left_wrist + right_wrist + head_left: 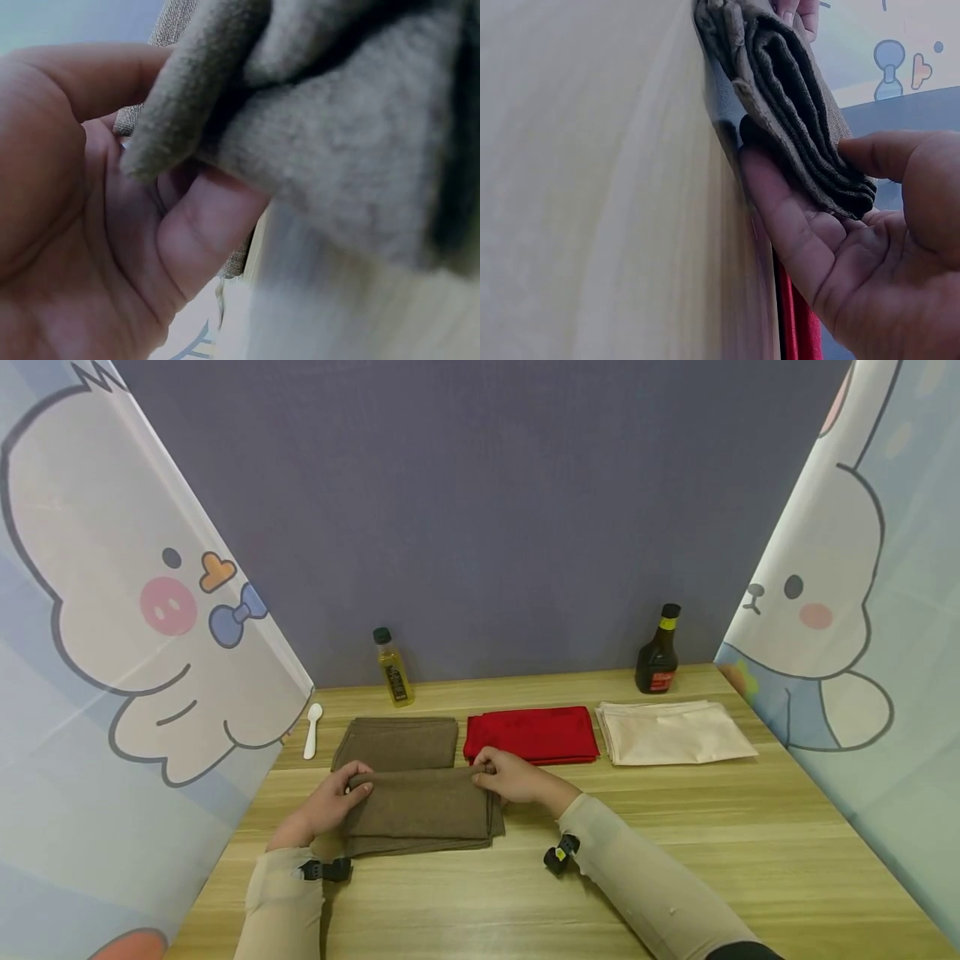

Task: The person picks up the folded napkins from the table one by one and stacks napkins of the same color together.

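Note:
A folded brown cloth lies at the front of the wooden table, its far edge held between both hands. My left hand pinches its far left corner; the left wrist view shows thumb and fingers around the thick brown fabric. At the far right corner my right hand grips it, thumb on one face and fingers beneath the layered folds. Directly behind lies another folded brown cloth, its near part hidden. Close beyond the right hand is a folded red cloth.
A folded cream cloth lies at the right of the row. An oil bottle and a dark sauce bottle stand upright at the back. At the far left rests a white spoon. Printed curtains flank the table.

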### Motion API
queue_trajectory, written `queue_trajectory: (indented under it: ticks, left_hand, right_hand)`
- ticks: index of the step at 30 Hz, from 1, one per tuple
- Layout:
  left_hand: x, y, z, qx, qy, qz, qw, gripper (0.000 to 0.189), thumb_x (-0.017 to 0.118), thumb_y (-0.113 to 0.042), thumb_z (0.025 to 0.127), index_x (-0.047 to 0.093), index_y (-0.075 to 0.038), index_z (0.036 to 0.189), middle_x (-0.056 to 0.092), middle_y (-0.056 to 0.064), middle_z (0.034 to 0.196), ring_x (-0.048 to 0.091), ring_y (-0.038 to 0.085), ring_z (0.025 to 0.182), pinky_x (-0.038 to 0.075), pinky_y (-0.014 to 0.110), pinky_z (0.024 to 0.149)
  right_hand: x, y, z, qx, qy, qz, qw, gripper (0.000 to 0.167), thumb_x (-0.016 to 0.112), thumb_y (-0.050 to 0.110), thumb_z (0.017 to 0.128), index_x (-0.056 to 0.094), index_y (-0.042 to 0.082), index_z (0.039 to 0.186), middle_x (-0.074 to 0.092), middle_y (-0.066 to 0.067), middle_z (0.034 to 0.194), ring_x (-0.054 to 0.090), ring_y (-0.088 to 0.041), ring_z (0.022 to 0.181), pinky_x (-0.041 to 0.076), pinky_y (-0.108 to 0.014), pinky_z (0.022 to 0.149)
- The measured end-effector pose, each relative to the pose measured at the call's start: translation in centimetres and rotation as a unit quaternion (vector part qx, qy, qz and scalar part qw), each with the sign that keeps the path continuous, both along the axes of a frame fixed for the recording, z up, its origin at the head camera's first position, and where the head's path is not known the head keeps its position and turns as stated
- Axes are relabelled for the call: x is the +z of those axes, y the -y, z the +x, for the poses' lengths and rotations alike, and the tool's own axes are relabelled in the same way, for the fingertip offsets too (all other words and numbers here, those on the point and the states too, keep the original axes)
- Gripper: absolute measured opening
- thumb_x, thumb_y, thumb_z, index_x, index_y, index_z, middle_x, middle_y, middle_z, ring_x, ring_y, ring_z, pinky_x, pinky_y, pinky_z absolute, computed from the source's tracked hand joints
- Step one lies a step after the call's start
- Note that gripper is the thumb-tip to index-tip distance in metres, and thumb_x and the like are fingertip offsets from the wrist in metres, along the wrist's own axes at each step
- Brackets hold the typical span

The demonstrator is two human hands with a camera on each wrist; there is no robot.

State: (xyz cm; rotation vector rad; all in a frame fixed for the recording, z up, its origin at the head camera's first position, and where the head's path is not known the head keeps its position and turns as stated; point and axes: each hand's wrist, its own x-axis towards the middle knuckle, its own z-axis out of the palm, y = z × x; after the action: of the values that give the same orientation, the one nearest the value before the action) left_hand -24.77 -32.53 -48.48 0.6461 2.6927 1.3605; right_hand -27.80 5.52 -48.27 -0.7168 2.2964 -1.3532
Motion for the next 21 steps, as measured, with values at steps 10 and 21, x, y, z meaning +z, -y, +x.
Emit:
queue_trajectory:
  ticks: [10, 21]
  left_hand:
    - [-0.14, 0.08, 0.00, 0.016, 0.035, 0.003, 0.9993, 0.025, 0.067, -0.015, 0.105, 0.058, -0.004, 0.125, 0.063, 0.014, 0.120, 0.061, 0.023, 0.103, 0.052, 0.030, 0.083]
    - [0.24, 0.39, 0.25, -0.001, 0.092, 0.067, 0.9935, 0.064, 0.079, -0.005, 0.094, 0.041, 0.000, 0.145, 0.049, 0.030, 0.134, 0.066, 0.033, 0.102, 0.060, 0.037, 0.074]
  right_hand:
    - [0.17, -0.10, 0.04, 0.010, -0.009, 0.007, 0.9999, 0.043, 0.080, 0.016, 0.095, 0.053, 0.008, 0.128, 0.054, -0.016, 0.128, 0.058, -0.017, 0.062, 0.057, -0.035, 0.057]
    - [0.05, -0.47, -0.37, 0.007, -0.040, 0.018, 0.9990, 0.053, 0.084, 0.022, 0.091, 0.053, 0.014, 0.134, 0.053, -0.008, 0.139, 0.049, -0.028, 0.133, 0.048, -0.047, 0.102]
